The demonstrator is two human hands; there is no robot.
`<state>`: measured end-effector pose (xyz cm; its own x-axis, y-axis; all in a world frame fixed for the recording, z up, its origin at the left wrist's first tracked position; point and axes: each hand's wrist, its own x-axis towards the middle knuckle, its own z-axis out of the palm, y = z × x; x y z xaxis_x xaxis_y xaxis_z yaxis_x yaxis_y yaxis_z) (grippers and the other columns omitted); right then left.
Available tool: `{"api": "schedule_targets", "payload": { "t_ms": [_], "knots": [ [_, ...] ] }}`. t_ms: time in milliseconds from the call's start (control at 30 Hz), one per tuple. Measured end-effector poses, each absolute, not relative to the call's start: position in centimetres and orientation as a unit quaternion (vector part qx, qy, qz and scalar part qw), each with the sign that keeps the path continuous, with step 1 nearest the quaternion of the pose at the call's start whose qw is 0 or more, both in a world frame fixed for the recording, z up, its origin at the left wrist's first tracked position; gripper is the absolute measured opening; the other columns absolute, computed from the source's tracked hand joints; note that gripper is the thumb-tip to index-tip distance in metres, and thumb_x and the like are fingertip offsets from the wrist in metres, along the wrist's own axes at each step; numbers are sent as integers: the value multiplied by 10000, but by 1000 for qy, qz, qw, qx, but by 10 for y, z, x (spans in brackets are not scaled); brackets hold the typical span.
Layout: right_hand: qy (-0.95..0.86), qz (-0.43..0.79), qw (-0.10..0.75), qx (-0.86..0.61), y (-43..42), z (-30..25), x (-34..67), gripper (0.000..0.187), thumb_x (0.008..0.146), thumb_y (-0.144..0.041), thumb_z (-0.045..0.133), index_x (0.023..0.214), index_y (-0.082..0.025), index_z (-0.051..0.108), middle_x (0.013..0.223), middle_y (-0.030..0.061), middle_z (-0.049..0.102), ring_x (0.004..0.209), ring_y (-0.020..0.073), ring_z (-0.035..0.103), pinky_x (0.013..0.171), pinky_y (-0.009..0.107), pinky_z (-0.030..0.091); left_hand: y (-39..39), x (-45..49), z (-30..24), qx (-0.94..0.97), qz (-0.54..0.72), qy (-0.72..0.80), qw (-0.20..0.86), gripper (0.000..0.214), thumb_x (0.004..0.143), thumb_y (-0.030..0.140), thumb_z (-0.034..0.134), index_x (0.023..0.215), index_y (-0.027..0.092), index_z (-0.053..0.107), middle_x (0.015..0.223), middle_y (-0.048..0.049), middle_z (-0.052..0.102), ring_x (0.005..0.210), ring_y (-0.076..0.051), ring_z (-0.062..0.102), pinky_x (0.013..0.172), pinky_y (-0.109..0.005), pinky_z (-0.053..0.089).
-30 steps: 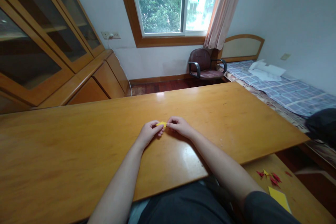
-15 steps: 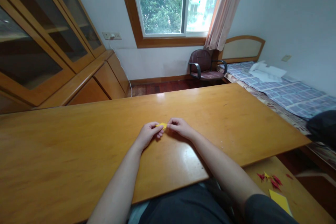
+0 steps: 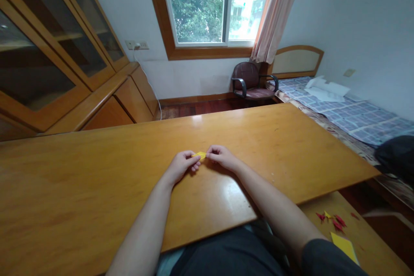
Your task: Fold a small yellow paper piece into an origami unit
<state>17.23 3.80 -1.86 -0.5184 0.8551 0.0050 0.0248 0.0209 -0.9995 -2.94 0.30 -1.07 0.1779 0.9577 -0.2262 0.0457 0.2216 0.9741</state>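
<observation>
A small piece of folded yellow paper [image 3: 202, 155] is pinched between my two hands, just over the wooden table [image 3: 129, 172]. My left hand [image 3: 184, 164] grips its left part between thumb and fingers, the other fingers curled below. At its right end, the thumb and fingertips of my right hand [image 3: 221, 156] are closed on it. Both hands rest near the middle of the tabletop. Parts of the paper are hidden by my fingers, and its exact folded shape is too small to make out.
On a lower wooden surface at the right lie several small red folded paper pieces [image 3: 338, 224], a yellow one [image 3: 327, 214] and a flat yellow sheet [image 3: 344, 248]. Beyond the table stand a brown armchair [image 3: 250, 82], a bed [image 3: 362, 112] and a glass-door cabinet [image 3: 106, 108].
Both hands stay almost still on the yellow paper. The whole view has shifted very slightly.
</observation>
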Motion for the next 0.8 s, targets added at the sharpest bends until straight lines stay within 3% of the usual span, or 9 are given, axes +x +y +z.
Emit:
{"api": "schedule_targets", "payload": {
  "t_ms": [533, 800],
  "knots": [
    [-614, 613, 350, -354, 38, -15, 173, 305, 726, -432, 688, 738, -144, 590, 575, -50, 515, 534, 87, 435, 538, 225, 317, 5, -30, -8, 489, 385, 492, 609, 326, 688, 427, 760, 709, 123, 647, 629, -42, 669, 476, -90, 556, 461, -200, 436],
    [-604, 609, 365, -361, 38, -13, 173, 292, 721, -417, 684, 723, -144, 582, 573, -48, 508, 525, 88, 426, 527, 228, 296, 4, -33, -5, 442, 388, 468, 659, 367, 696, 448, 750, 811, 129, 610, 736, -70, 697, 546, -132, 635, 477, -222, 497]
  ]
}}
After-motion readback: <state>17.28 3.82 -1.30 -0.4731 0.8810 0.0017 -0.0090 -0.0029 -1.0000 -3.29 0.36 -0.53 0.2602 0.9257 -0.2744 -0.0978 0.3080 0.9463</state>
